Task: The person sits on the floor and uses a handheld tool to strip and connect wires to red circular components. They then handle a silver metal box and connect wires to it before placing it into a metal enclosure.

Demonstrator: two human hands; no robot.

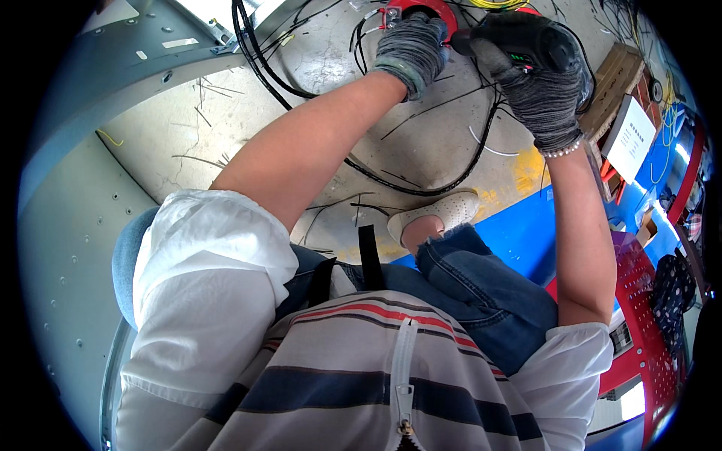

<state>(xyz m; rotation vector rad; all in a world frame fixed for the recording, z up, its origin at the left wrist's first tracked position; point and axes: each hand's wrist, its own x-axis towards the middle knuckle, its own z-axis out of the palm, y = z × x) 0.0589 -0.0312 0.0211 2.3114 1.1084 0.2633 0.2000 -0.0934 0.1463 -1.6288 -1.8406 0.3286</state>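
Observation:
At the top of the view, my left hand (412, 54) in a grey knit glove is closed over a red ring-shaped part (445, 16) with a dark centre. Its fingertips are partly hidden. Just to the right, my right hand (543, 101), also gloved, wraps round a black cordless power tool (526, 39) showing small green lights. The tool's nose points left, toward the red part and close beside my left hand. What the nose touches I cannot make out.
A thick black cable (421, 192) loops across the concrete floor among scattered cut wire pieces. Grey metal panels (83, 248) stand at left. To the right are a cardboard box (613, 83), a white sheet (630, 139) and a red perforated metal frame (639, 301). A yellow cable coil (500, 3) lies at the top.

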